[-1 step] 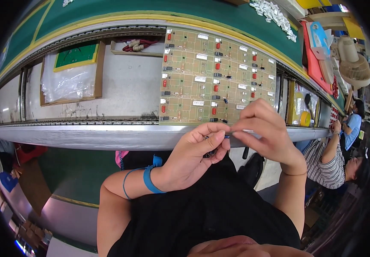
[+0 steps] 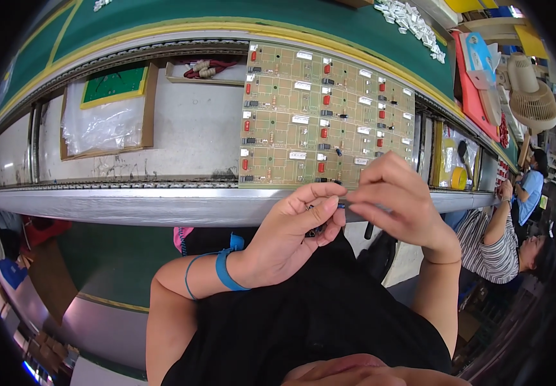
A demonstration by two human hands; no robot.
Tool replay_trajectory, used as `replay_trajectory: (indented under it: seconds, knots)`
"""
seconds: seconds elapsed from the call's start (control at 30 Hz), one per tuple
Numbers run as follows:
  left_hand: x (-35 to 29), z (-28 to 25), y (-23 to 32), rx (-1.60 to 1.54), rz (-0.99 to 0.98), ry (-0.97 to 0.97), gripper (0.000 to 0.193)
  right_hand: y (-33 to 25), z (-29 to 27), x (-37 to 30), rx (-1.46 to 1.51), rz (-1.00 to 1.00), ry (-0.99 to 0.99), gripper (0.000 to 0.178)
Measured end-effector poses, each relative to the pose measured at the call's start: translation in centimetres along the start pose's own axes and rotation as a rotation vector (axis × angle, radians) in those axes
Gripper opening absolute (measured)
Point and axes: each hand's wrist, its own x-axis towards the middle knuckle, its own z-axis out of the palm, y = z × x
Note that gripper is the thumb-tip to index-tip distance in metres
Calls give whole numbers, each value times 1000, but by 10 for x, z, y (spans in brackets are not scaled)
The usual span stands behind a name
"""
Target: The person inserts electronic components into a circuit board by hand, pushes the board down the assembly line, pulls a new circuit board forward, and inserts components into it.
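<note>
- Your left hand [image 2: 294, 225], lower centre, curls around small dark parts [image 2: 314, 230], apparently to prevent dropping.
- Your right hand [image 2: 403, 199] nearly pinches beside it; contents cannot be determined.
- Circuit-board panel [image 2: 287, 132], upper centre, spans conveyor rails [image 2: 130, 204], presumably for support.
- Green bench surface [image 2: 194, 18], top; fan [image 2: 533, 106], upper right.

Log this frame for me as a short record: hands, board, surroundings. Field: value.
left hand: left hand holds small dark parts
right hand: right hand, fingertips close to left fingertips; grip unclear
board: circuit-board panel beyond the hands, bearing red components; near right corner hidden by right hand
wrist: blue band, left
left side: open carton containing clear plastic
far side: loose white pieces on green surface
</note>
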Motion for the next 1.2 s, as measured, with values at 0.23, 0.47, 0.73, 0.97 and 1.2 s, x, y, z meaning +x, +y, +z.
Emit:
replay_trajectory:
  seconds: [0.23, 0.47, 0.73, 0.97, 1.2]
  knots:
    - [3, 1, -1, 44, -65, -33, 23, -7, -1, -4, -113, -128, -34, 27]
    - [0, 17, 5, -43, -19, 90, 31, 38, -10, 15, -64, 72, 121, 16]
    - [-2, 6, 9, -22, -94, 10, 34, 89, -2, 49, -122, 261, 235, 11]
    - [-1, 9, 11, 69, -103, 49, 34, 96, 4, 62, -185, 242, 250, 12]
    - [-1, 7, 12, 49, -30, 27, 35, 96, 3, 63, -205, 238, 237, 11]
